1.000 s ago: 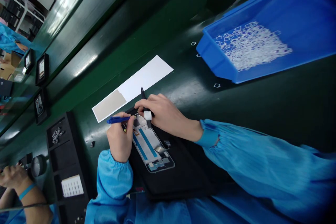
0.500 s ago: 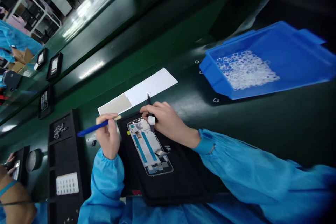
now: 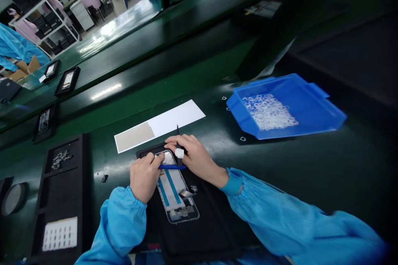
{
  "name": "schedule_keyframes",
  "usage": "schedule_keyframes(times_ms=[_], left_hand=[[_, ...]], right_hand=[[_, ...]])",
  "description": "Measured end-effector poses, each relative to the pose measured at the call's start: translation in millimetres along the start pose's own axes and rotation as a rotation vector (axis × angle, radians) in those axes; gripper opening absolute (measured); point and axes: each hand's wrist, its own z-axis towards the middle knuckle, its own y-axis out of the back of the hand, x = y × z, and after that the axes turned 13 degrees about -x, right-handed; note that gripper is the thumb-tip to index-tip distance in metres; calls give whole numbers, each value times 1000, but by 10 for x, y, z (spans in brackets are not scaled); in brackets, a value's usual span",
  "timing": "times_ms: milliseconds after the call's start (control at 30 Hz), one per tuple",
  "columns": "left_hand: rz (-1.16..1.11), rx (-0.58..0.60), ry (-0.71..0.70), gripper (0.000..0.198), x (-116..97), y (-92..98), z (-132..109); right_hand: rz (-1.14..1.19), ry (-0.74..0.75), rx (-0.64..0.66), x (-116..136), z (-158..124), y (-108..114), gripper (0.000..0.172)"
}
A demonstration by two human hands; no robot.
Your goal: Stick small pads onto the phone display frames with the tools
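An opened phone frame (image 3: pixel 174 178), white inside with two blue strips, lies on a black pad (image 3: pixel 214 223) in front of me. My left hand (image 3: pixel 144 178) is closed around a blue pen-shaped tool (image 3: pixel 172 167), its fingers at the phone's upper end. The tool lies crosswise above the phone, and its tip is hidden. In my right hand (image 3: pixel 199 157) are black tweezers (image 3: pixel 178 131), points facing away from me; a white wrap (image 3: pixel 179 153) shows at the fingers. That hand rests at the phone's upper right edge. A loose silvery flap (image 3: pixel 186 193) sticks out over the phone's right side.
Beyond the pad lies a white card (image 3: pixel 180 118). A blue bin (image 3: pixel 317 112) of small clear frames stands right, a few strays beside it. To the left are a black compartment tray (image 3: pixel 79 190) with small parts and a round dish (image 3: pixel 14 198). Phones in black trays (image 3: pixel 67 80) sit further back.
My left hand has moved right and down onto the phone's upper end, bringing the blue tool over the phone. My right hand keeps its tweezers near the same edge. The view has shifted.
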Motion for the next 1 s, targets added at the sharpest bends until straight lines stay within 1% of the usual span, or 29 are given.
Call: schedule_keyframes(times_ms=[33,67,133,167,233,267,333,400,500,567,833,1000], left_hand=[[-4,22,11,42,1,20,1],[-16,44,26,43,5,39,2],[-74,71,65,42,26,68,12],[-113,64,88,41,45,78,29],[-178,2,135,38,99,85,102],[-190,-38,158,37,131,82,157],[-175,-79,200,39,197,66,287],[-148,-42,217,40,247,36,409],[-140,18,208,35,279,-16,504],[-144,26,205,35,280,-42,507],[-167,49,224,38,268,-51,476],[-173,65,231,38,270,-39,481]], right_hand=[[66,-43,-35,3,9,17,19],[126,-99,-79,-3,25,36,24],[183,-216,-162,-45,88,69,40],[180,-260,-186,-79,136,77,48],[157,-325,-169,-158,261,63,58],[151,-355,-136,-195,332,38,58],[149,-401,-55,-247,476,-39,51],[133,-422,-15,-270,601,-135,37],[95,-444,-12,-270,737,-262,20],[66,-459,-22,-259,792,-318,14],[11,-476,-109,-190,836,-399,14],[43,-485,-99,-187,824,-407,15]])
